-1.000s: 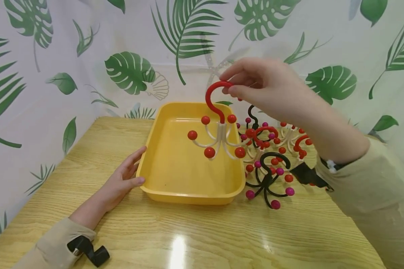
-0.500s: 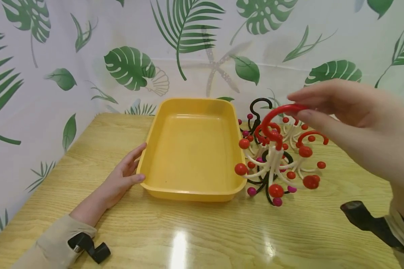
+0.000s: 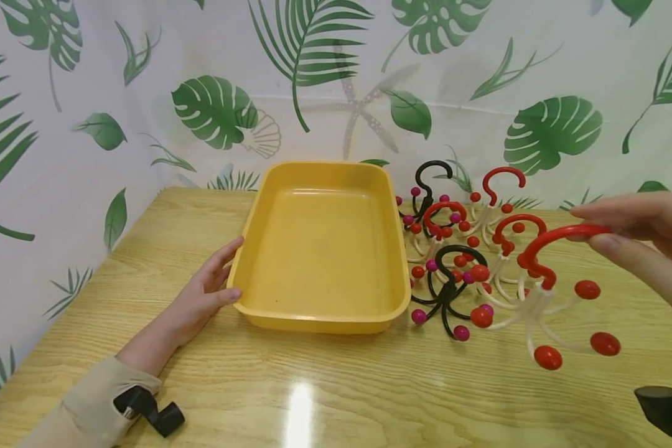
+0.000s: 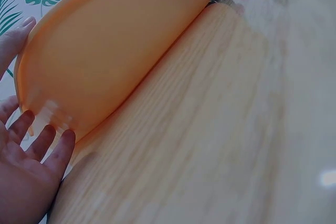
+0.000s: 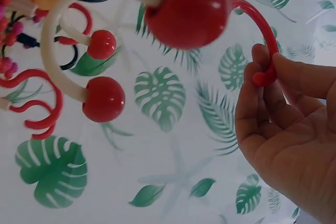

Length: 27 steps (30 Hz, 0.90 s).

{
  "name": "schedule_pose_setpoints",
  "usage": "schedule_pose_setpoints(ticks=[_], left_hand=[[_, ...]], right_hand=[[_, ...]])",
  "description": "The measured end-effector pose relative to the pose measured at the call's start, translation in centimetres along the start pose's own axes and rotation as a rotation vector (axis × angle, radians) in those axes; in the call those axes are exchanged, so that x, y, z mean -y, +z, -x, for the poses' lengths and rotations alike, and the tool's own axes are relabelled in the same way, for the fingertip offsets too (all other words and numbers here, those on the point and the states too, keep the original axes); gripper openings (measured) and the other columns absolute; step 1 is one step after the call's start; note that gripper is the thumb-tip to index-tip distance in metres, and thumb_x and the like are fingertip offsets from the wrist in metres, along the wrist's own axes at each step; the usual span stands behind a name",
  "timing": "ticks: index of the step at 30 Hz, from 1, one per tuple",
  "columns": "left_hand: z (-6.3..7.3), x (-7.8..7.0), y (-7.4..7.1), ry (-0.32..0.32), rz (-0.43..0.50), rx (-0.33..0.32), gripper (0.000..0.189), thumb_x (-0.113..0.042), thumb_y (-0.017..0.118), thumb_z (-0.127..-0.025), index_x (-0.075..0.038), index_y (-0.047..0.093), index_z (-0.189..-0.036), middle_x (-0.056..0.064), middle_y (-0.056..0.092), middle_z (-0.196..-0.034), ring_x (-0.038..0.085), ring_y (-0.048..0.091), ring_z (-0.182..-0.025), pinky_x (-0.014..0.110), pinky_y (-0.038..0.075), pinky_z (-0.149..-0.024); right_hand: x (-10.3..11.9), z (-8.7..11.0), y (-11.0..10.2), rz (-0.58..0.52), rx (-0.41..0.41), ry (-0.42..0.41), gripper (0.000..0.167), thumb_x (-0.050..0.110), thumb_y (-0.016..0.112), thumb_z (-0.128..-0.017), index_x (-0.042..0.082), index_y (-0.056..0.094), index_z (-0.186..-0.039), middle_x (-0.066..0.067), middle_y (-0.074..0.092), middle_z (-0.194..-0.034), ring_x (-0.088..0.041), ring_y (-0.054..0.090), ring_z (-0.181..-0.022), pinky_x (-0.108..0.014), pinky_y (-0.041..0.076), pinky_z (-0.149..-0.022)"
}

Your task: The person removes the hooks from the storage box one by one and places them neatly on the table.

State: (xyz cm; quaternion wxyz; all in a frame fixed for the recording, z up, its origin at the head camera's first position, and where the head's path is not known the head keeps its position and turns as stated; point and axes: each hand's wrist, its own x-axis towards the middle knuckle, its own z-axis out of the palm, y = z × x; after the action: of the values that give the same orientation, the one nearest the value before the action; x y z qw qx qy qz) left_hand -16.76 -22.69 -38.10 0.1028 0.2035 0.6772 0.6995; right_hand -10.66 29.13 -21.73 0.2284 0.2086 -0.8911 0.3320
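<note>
At the right side of the head view, my right hand (image 3: pixel 658 214) pinches the curved red top of a hanger hook (image 3: pixel 547 278) between thumb and fingers. This hook has a cream stem and several curved arms tipped with red balls. The right wrist view shows the red end (image 5: pixel 265 74) between the fingertips. My left hand (image 3: pixel 204 298) rests at the left side of a yellow plastic tray (image 3: pixel 319 320), its thumb at the rim. In the left wrist view, the extended fingers (image 4: pixel 62 153) lie against the tray's outer wall. Bare yellow bottom shows inside the tray.
Right of the tray stand several similar hanger hooks, some red and cream like this red-topped one (image 3: pixel 504 171), others black with magenta balls, such as this black hook (image 3: pixel 448 289). They crowd close together. A leaf-print cloth (image 3: pixel 325 124) hangs behind the wooden table (image 3: pixel 229 386).
My right hand has carried the red and cream hook from over the tray's right part to the right and down, past the other hooks. My left hand has stayed at the tray.
</note>
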Motion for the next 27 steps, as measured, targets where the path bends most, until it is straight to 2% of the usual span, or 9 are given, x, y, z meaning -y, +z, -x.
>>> schedule_pose_setpoints(ticks=[5,11,14,20,23,27], left_hand=[[0.0,0.2,-0.1,-0.001,0.036,0.011,0.078,-0.005,0.059,-0.093,-0.019,0.015,-0.155,0.006,0.004,-0.159,0.031,0.014,-0.141,0.024,0.038,-0.099],[0.0,0.2,-0.1,0.001,0.037,0.013,0.078,-0.006,0.06,-0.093,-0.019,0.015,-0.155,0.006,0.004,-0.159,0.031,0.014,-0.141,0.024,0.038,-0.099],[0.0,0.2,-0.1,0.0,0.032,0.014,0.077,-0.006,0.06,-0.093,-0.02,0.015,-0.155,0.006,0.003,-0.159,0.031,0.012,-0.142,0.023,0.037,-0.099],[0.0,0.1,-0.1,-0.005,0.032,0.016,0.078,-0.007,0.06,-0.093,-0.021,0.015,-0.155,0.005,0.001,-0.159,0.032,0.011,-0.142,0.023,0.037,-0.099],[0.0,0.0,-0.1,-0.005,0.029,0.017,0.078,-0.007,0.06,-0.093,-0.021,0.015,-0.155,0.005,0.001,-0.159,0.032,0.011,-0.142,0.023,0.037,-0.099],[0.1,0.0,-0.1,-0.005,0.022,0.013,0.077,-0.007,0.06,-0.093,-0.021,0.015,-0.155,0.005,0.002,-0.159,0.031,0.011,-0.142,0.022,0.036,-0.1]], right_hand=[[-1.8,0.8,0.2,0.031,-0.011,0.041,0.04,-0.015,0.055,-0.088,0.006,0.062,-0.122,0.017,0.058,-0.104,0.001,0.051,-0.086,-0.001,0.036,-0.079],[-1.9,1.1,0.4,-0.007,-0.006,0.101,0.044,-0.01,0.053,-0.092,0.025,0.062,-0.117,0.02,0.057,-0.105,0.004,0.051,-0.086,-0.002,0.036,-0.078],[-2.2,1.1,0.5,-0.026,0.008,0.122,0.047,-0.01,0.052,-0.092,0.03,0.06,-0.115,0.021,0.057,-0.103,0.006,0.052,-0.086,-0.002,0.037,-0.077],[-3.2,1.2,0.7,0.042,0.027,0.174,0.041,-0.008,0.052,-0.093,0.026,0.059,-0.115,0.025,0.054,-0.099,0.01,0.05,-0.084,-0.002,0.038,-0.072],[-3.8,1.1,0.7,0.037,0.055,0.172,0.042,-0.008,0.052,-0.094,0.027,0.058,-0.116,0.028,0.054,-0.098,0.012,0.05,-0.085,-0.002,0.038,-0.072],[-4.4,1.0,0.9,-0.002,0.076,0.166,0.037,-0.009,0.055,-0.091,0.019,0.062,-0.115,0.028,0.06,-0.094,0.012,0.054,-0.084,-0.003,0.039,-0.07]])
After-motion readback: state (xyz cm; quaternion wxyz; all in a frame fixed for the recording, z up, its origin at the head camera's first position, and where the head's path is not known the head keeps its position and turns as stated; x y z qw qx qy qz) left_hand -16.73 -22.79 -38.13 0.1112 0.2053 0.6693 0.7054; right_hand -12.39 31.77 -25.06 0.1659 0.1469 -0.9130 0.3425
